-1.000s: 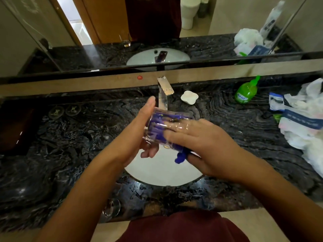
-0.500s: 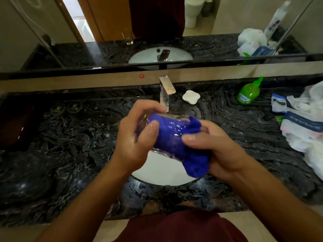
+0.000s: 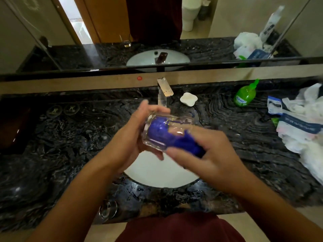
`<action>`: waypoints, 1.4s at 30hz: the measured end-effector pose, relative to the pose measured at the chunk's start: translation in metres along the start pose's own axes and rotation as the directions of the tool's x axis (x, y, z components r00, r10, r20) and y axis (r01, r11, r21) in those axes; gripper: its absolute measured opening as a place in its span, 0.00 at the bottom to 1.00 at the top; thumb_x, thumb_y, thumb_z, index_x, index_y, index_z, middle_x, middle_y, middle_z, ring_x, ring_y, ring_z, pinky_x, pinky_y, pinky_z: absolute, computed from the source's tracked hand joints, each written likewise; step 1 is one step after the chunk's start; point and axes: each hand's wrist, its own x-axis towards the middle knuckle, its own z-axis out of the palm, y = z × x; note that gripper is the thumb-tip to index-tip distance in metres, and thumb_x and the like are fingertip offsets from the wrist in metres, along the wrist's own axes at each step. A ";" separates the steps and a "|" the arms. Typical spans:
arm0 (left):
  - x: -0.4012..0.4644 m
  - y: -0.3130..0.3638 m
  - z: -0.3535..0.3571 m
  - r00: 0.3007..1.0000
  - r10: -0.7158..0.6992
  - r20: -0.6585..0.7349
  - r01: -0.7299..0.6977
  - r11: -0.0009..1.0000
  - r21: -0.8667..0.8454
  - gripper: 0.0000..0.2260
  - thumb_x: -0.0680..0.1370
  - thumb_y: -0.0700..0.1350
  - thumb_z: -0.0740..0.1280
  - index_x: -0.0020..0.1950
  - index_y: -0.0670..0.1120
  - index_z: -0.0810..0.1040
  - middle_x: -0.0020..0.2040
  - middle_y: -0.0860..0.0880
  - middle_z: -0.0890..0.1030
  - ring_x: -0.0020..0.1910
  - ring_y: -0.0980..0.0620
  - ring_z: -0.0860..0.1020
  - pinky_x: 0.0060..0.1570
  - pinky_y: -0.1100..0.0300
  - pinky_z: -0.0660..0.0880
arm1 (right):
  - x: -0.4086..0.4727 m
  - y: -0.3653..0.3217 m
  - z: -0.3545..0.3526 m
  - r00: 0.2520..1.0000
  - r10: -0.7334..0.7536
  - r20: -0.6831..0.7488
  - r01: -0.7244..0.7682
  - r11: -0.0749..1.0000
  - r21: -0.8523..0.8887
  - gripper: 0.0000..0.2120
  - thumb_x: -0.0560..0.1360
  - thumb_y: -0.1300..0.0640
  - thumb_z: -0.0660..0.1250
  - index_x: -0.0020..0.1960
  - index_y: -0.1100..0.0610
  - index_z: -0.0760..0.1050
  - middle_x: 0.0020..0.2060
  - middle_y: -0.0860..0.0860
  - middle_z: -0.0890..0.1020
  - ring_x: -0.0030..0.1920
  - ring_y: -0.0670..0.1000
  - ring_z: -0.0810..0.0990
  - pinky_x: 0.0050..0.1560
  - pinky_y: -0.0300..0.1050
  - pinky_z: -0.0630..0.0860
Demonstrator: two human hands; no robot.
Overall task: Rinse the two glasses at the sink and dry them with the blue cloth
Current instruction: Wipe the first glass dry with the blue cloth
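A clear glass [image 3: 158, 140] lies on its side above the white sink [image 3: 157, 173], stuffed with the blue cloth [image 3: 183, 140]. My left hand [image 3: 132, 135] cups the glass at its base end, fingers curled under it. My right hand [image 3: 208, 158] grips the cloth where it spills out of the glass mouth. A second clear glass [image 3: 107, 209] stands on the dark marble counter [image 3: 61, 154] near its front edge, partly behind my left forearm.
A chrome tap [image 3: 164, 93] rises behind the sink, with a white soap dish [image 3: 188, 99] beside it. A green bottle [image 3: 245, 95] and white plastic bags [image 3: 300, 126] crowd the right side. A mirror runs along the back wall.
The glass has been turned between my hands with the cloth twisting inside it. My left hand has loosened from wrapping over the top to cupping the base end.
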 end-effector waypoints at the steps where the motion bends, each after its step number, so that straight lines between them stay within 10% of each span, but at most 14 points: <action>1: 0.000 0.003 -0.003 0.997 -0.067 0.037 0.068 0.998 -0.010 0.28 0.78 0.72 0.60 0.61 0.51 0.82 0.53 0.40 0.86 0.43 0.43 0.86 0.31 0.53 0.81 | 0.000 0.005 -0.001 0.983 -0.166 0.085 0.180 0.959 -0.220 0.12 0.75 0.50 0.75 0.58 0.48 0.85 0.53 0.47 0.87 0.53 0.47 0.84 0.52 0.42 0.78; 6: 0.007 0.001 0.001 0.993 -0.105 -0.047 0.108 0.993 0.047 0.28 0.74 0.73 0.65 0.48 0.48 0.85 0.41 0.37 0.80 0.32 0.42 0.77 0.32 0.57 0.72 | 0.007 0.010 0.000 0.911 -0.263 0.318 0.398 0.763 -0.509 0.21 0.77 0.59 0.66 0.69 0.56 0.80 0.71 0.54 0.79 0.69 0.59 0.79 0.59 0.58 0.79; 9: 0.010 -0.007 0.006 0.987 -0.004 -0.159 0.020 0.995 0.096 0.25 0.75 0.62 0.67 0.50 0.38 0.75 0.38 0.44 0.78 0.30 0.50 0.76 0.28 0.59 0.69 | 0.012 0.007 -0.003 0.914 -0.119 0.387 0.283 0.872 -0.401 0.30 0.73 0.62 0.74 0.74 0.55 0.75 0.73 0.53 0.77 0.69 0.57 0.77 0.66 0.56 0.75; 12: 0.008 -0.008 0.010 0.968 0.191 -0.162 -0.168 0.975 0.143 0.14 0.77 0.56 0.64 0.49 0.45 0.78 0.39 0.46 0.78 0.33 0.47 0.77 0.29 0.59 0.70 | 0.021 0.004 -0.010 0.911 0.076 0.406 -0.080 0.997 -0.007 0.27 0.72 0.61 0.76 0.70 0.52 0.76 0.58 0.52 0.83 0.51 0.54 0.82 0.51 0.45 0.79; 16: 0.004 -0.011 0.008 0.810 0.579 -0.095 -0.504 0.769 0.393 0.10 0.78 0.53 0.63 0.55 0.54 0.80 0.44 0.47 0.81 0.38 0.46 0.80 0.35 0.58 0.76 | 0.024 0.001 -0.010 0.879 0.258 0.400 -0.473 0.574 0.669 0.25 0.61 0.61 0.76 0.59 0.58 0.83 0.51 0.60 0.85 0.47 0.60 0.82 0.51 0.50 0.80; 19: 0.008 -0.015 0.002 0.679 0.730 0.080 -0.675 0.577 0.459 0.17 0.81 0.57 0.65 0.59 0.44 0.79 0.49 0.44 0.83 0.45 0.44 0.82 0.44 0.52 0.78 | 0.024 0.003 0.001 0.855 0.296 0.426 -0.505 0.283 0.815 0.20 0.60 0.58 0.79 0.52 0.59 0.87 0.47 0.58 0.87 0.45 0.56 0.85 0.52 0.51 0.80; 23: 0.019 -0.029 0.003 0.578 0.807 0.120 -0.733 0.450 0.510 0.20 0.81 0.55 0.65 0.59 0.37 0.77 0.51 0.36 0.82 0.51 0.40 0.82 0.52 0.49 0.78 | 0.035 0.002 0.011 0.775 0.496 0.393 -0.509 0.122 0.852 0.38 0.62 0.38 0.82 0.61 0.64 0.81 0.54 0.63 0.86 0.49 0.59 0.87 0.51 0.54 0.84; 28: 0.023 -0.031 0.009 0.870 0.463 -0.169 -0.393 0.858 0.331 0.11 0.79 0.53 0.60 0.58 0.54 0.79 0.47 0.53 0.84 0.39 0.53 0.82 0.33 0.58 0.78 | 0.029 0.014 0.018 0.764 0.643 0.063 -0.391 0.382 0.837 0.27 0.73 0.38 0.73 0.58 0.60 0.84 0.54 0.69 0.84 0.57 0.72 0.83 0.61 0.67 0.81; 31: 0.025 -0.026 0.011 0.918 0.262 -0.298 -0.235 0.964 0.125 0.13 0.77 0.56 0.59 0.50 0.55 0.82 0.41 0.51 0.82 0.34 0.51 0.80 0.30 0.58 0.73 | 0.017 0.020 0.021 0.844 0.536 -0.028 -0.366 0.612 0.701 0.23 0.69 0.39 0.67 0.48 0.57 0.85 0.54 0.74 0.80 0.59 0.75 0.77 0.66 0.68 0.75; 36: 0.023 -0.019 0.011 0.959 -0.077 -0.274 -0.010 0.953 -0.304 0.14 0.77 0.54 0.61 0.43 0.48 0.82 0.32 0.50 0.78 0.24 0.53 0.73 0.21 0.66 0.66 | 0.011 0.017 0.001 0.987 -0.041 -0.158 0.074 0.976 0.205 0.17 0.81 0.52 0.59 0.60 0.52 0.85 0.53 0.54 0.87 0.55 0.59 0.83 0.57 0.51 0.77; 42: 0.026 -0.019 0.000 0.961 -0.267 0.065 0.262 0.815 -0.518 0.17 0.75 0.55 0.63 0.54 0.44 0.80 0.40 0.41 0.75 0.22 0.50 0.71 0.14 0.68 0.61 | 0.032 0.006 -0.024 0.951 -0.273 0.148 0.309 0.868 -0.389 0.18 0.83 0.56 0.64 0.70 0.59 0.78 0.69 0.53 0.80 0.67 0.57 0.79 0.69 0.53 0.74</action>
